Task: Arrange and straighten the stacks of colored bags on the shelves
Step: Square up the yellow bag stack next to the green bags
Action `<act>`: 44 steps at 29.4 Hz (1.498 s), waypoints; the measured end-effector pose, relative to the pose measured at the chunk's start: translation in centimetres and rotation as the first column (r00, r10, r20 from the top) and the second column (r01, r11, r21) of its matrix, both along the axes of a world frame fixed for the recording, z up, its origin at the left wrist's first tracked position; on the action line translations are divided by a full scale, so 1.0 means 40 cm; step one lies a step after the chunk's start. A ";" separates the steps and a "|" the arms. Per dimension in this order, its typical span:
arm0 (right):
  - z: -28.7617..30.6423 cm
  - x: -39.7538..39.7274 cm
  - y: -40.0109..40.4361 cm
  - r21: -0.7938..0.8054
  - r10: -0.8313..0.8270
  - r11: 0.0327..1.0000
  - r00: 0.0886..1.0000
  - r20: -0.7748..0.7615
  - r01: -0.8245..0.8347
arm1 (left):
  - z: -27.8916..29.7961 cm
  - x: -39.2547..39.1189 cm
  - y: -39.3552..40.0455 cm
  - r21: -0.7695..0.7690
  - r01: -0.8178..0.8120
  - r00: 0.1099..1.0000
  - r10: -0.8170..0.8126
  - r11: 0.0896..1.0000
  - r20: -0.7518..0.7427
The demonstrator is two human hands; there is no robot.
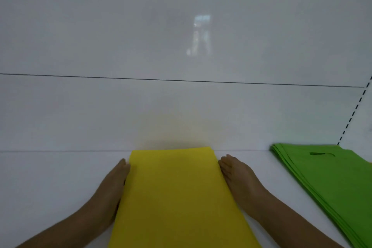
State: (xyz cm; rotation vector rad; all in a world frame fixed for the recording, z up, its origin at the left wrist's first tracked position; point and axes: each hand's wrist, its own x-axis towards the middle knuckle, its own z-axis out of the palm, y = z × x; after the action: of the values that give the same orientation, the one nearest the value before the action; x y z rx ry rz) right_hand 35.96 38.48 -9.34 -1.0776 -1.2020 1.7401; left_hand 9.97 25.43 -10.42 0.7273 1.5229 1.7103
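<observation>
Currently, the left hand (115, 183) and right hand (238, 179), fingers straight, press flat against the yellow stack's (175, 197) sides, squaring it; next, likely the skewed green stack (330, 183).

A flat yellow bag stack (177, 197) lies between both pressing palms; a green stack (326, 183) lies fanned beyond the right palm.

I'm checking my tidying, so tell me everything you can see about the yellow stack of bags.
The yellow stack of bags lies flat on the white shelf, its far short edge close to the back wall, its near end running out of view. It looks like matte, non-woven fabric, smooth on top, with no handle cutout showing. The edges look fairly even. The left hand presses straight fingers against its left side, and the right hand does the same on its right side. The green stack lies apart, to the right.
</observation>
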 end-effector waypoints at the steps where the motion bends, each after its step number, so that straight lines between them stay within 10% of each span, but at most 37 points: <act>1: -0.004 0.000 0.010 0.001 -0.030 1.000 1.000 0.004 0.030 | 0.003 -0.015 0.008 -0.002 -0.040 0.999 0.040 0.999 0.024; 22: 0.006 -0.060 0.097 0.093 -0.037 0.995 0.995 0.098 0.027 | 0.005 -0.062 0.103 -0.024 -0.132 0.989 0.133 0.991 0.058; 30: -0.014 -0.039 0.115 0.237 -0.010 0.971 0.982 0.189 -0.035 | -0.007 -0.043 0.119 -0.093 -0.065 0.970 0.041 0.994 -0.239; 35: -0.042 -0.001 0.122 0.560 -0.078 0.784 0.852 0.517 -0.268 | 0.005 -0.071 0.112 -0.118 -0.016 0.581 -0.087 0.993 -0.809; 41: -0.015 -0.077 0.168 0.620 -0.336 0.386 0.521 0.784 -0.683 | 0.030 -0.039 0.205 -0.378 0.002 0.083 -0.377 0.926 -0.923; 44: -0.012 -0.134 0.174 0.507 -0.403 0.293 0.377 0.834 -0.811 | 0.016 -0.020 0.233 -0.413 0.000 0.051 -0.412 0.911 -0.910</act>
State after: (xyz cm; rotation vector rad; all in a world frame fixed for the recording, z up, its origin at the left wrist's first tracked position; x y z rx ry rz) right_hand 30.59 45.44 -9.80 -0.9522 -2.7802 -0.0547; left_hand 9.17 34.76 -9.79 2.1321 2.2732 0.4319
